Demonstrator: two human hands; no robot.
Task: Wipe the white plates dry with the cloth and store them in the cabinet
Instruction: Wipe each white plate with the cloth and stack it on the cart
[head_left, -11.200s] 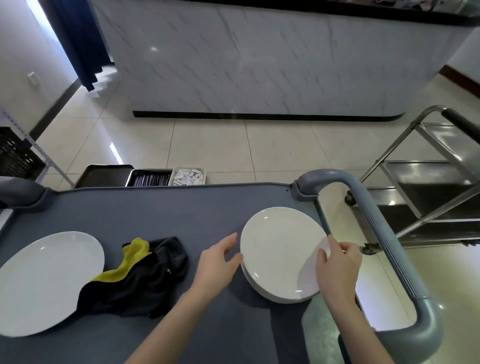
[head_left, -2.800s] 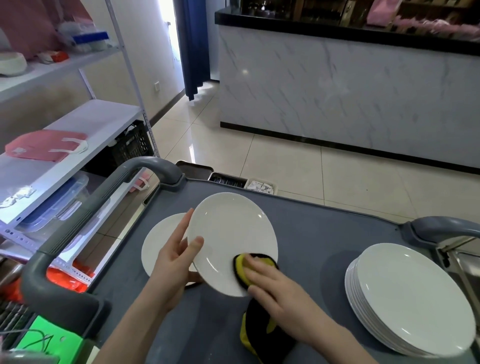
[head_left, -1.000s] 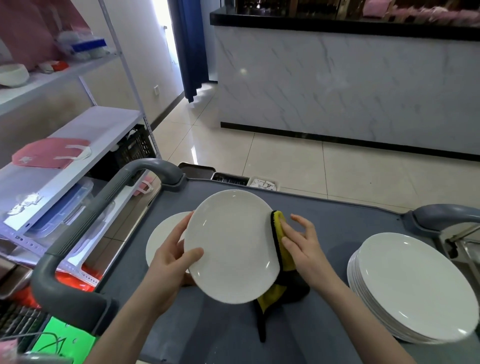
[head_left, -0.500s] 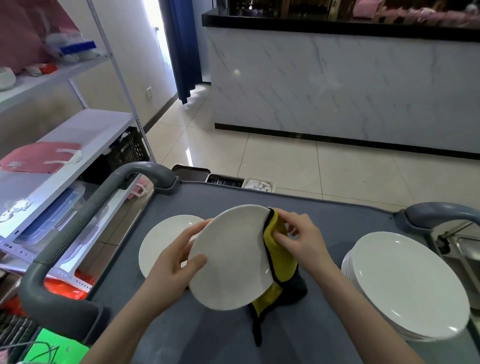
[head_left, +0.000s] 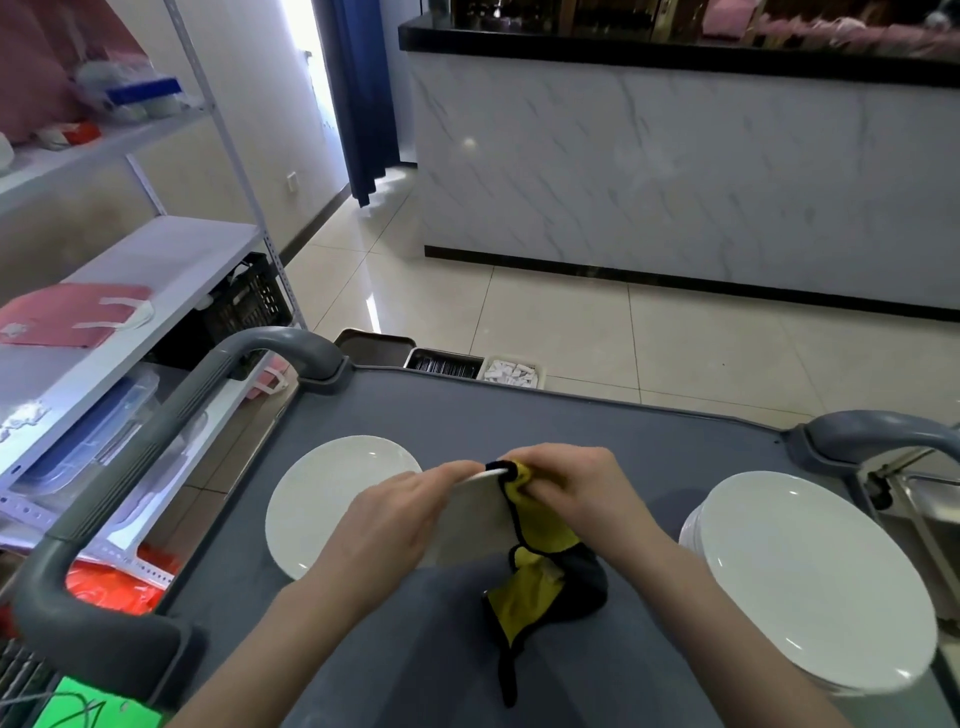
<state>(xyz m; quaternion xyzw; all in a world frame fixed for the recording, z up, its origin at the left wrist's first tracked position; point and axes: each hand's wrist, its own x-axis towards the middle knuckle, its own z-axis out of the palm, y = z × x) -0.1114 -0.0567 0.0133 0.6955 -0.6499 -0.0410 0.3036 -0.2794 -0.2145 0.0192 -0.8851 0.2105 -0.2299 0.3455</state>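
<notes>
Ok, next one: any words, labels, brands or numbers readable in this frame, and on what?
None can be read.
White sachets in the tray beyond the cart: any print too small to read.
Blue-topped box on the upper shelf: blurred, unreadable.
Green card at bottom left: black scrawl only, no legible letters.
Held plate and cloth: no print visible.

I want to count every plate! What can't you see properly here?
Head view:
Held round white plate: tipped nearly edge-on, mostly covered by the left hand and the yellow-and-black cloth that the right hand pinches.
Stack of white plates on the right: rims too thin to count.
Flat white plate on the left: part hidden behind the left hand.
Storage cabinet: not in view.
</notes>
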